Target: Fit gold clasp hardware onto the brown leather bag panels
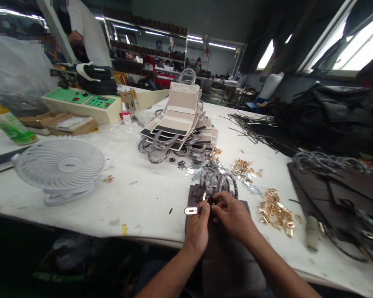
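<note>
My left hand (198,225) is closed, its thumb pressed on a dark strap end. A gold-coloured metal plate with a slot (191,210) sticks out to the left of that hand. Just beside it, my right hand (231,213) pinches with thumb and fingers at the same dark piece; what lies between its fingertips is too small to make out. Under both hands is a dark brown bag panel (230,265), hanging over the table edge towards me. Its plastic-wrapped handles (228,182) stand up just beyond my fingers.
Gold metal fittings (275,211) lie in loose heaps at the right. A stack of beige-lined panels (182,103) stands ahead. At the left is a white fan (62,165), with a green-topped machine (81,99) behind. More dark panels (317,198) lie far right. A person (91,35) stands back left.
</note>
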Available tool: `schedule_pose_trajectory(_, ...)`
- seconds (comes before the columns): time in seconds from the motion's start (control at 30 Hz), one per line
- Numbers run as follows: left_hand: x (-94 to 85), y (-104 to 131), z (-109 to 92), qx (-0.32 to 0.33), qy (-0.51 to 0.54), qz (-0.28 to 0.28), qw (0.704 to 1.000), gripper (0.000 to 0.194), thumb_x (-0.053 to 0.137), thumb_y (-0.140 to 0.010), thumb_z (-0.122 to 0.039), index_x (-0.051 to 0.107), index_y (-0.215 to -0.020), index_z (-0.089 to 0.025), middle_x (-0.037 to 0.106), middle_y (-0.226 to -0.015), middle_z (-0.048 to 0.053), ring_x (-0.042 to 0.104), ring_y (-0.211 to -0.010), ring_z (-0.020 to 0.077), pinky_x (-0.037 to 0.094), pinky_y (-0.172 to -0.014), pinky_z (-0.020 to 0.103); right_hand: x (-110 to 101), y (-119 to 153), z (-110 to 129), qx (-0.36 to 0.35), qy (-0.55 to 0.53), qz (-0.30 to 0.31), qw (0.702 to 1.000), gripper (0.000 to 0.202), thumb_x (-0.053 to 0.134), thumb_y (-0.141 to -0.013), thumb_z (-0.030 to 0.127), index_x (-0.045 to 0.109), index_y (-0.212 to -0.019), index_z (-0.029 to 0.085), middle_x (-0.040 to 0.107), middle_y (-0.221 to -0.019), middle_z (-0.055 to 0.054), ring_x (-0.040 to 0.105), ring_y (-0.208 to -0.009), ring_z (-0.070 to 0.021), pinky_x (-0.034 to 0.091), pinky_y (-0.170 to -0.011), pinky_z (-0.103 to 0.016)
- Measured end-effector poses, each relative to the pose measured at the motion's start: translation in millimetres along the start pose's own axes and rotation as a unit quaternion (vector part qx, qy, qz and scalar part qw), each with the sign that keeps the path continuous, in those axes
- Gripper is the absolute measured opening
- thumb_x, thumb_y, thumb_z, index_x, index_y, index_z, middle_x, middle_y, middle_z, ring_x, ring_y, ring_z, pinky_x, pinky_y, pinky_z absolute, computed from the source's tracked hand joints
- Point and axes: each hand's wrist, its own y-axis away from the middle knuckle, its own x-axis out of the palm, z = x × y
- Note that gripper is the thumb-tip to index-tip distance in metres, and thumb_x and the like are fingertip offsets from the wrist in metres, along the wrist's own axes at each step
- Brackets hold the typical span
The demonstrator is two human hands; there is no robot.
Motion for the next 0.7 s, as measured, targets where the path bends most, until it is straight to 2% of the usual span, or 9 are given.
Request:
schedule_pose_trajectory(0.17, 1.5, -10.2, 7.0, -0.049, 0.052, -0.021, 0.997, 0.052, 0.065, -0.089, -0.058, 0.071, -0.119, -0.016, 0.074, -0.121, 0.01, 0.062, -0.121, 0.0299, 0.043, -0.11, 0.039, -4.7, 2.0, -4.5, -0.052, -0.032, 0.005, 0.998, 0.019, 0.055, -0.093, 0.024, 0.063, -0.11, 0.023, 0.067, -0.072, 0.004, 0.068, -0.057, -0.0126, 0.049, -0.058, -0.022)
schedule_pose_trajectory(0.27, 3.6, -14.6, 11.4, -0.082, 0.07, -0.04, 0.993, 0.053, 0.068, -0.086, -0.057, 0.071, -0.12, -0.016, 0.073, -0.123, 0.011, 0.059, -0.128, 0.0302, 0.039, -0.115, 0.041, -3.8, 0.3, -4.6, -0.025, -0.001, -0.033, 0.999, 0.009, 0.061, -0.09, 0.021, 0.064, -0.098, 0.023, 0.065, -0.066, 0.006, 0.062, -0.048, -0.0103, 0.043, -0.052, -0.02)
schedule_pose_trajectory(0.33, 5.7, -15.0, 11.7, -0.1, 0.081, -0.046, 0.991, 0.051, 0.069, -0.087, -0.057, 0.072, -0.118, -0.017, 0.074, -0.121, 0.01, 0.06, -0.127, 0.0295, 0.038, -0.116, 0.043, -5.0, 2.3, -2.9, -0.015, 0.003, -0.048, 0.999, 0.006, 0.065, -0.088, 0.022, 0.065, -0.094, 0.023, 0.065, -0.065, 0.006, 0.06, -0.047, -0.0098, 0.041, -0.052, -0.02)
schedule_pose_trajectory(0.43, 9.3, -13.4, 8.6, -0.117, 0.076, -0.065, 0.988, 0.048, 0.072, -0.084, -0.057, 0.075, -0.111, -0.017, 0.077, -0.112, 0.008, 0.065, -0.122, 0.0295, 0.039, -0.117, 0.044, -18.3, 15.9, -8.0, -0.05, -0.022, -0.052, 0.997, 0.006, 0.066, -0.09, 0.027, 0.067, -0.095, 0.024, 0.068, -0.066, 0.006, 0.062, -0.052, -0.0108, 0.043, -0.055, -0.02)
schedule_pose_trajectory(0.53, 12.9, -12.8, 5.2, -0.13, 0.09, -0.076, 0.984, 0.043, 0.071, -0.086, -0.053, 0.076, -0.109, -0.017, 0.078, -0.106, 0.009, 0.066, -0.12, 0.03, 0.043, -0.115, 0.047, -49.7, 37.0, -37.0, -0.062, 0.0, -0.125, 0.99, 0.011, 0.063, -0.092, 0.033, 0.07, -0.09, 0.025, 0.07, -0.072, 0.004, 0.064, -0.062, -0.013, 0.044, -0.061, -0.022)
schedule_pose_trajectory(0.6, 14.9, -13.5, 4.0, -0.143, 0.112, -0.069, 0.981, 0.039, 0.07, -0.089, -0.049, 0.075, -0.11, -0.017, 0.078, -0.106, 0.009, 0.066, -0.121, 0.0298, 0.044, -0.114, 0.048, -76.9, 49.0, -68.8, -0.02, 0.078, -0.206, 0.975, 0.017, 0.061, -0.092, 0.035, 0.071, -0.085, 0.024, 0.072, -0.076, 0.001, 0.063, -0.065, -0.015, 0.044, -0.063, -0.025)
schedule_pose_trajectory(0.7, 17.7, -14.4, 3.0, -0.16, 0.133, -0.061, 0.976, 0.034, 0.068, -0.091, -0.045, 0.076, -0.11, -0.017, 0.078, -0.107, 0.009, 0.065, -0.122, 0.029, 0.045, -0.114, 0.047, -113.8, 59.9, -120.7, 0.046, 0.203, -0.232, 0.95, 0.02, 0.056, -0.092, 0.033, 0.073, -0.092, 0.023, 0.074, -0.094, -0.004, 0.066, -0.076, -0.0195, 0.044, -0.068, -0.028)
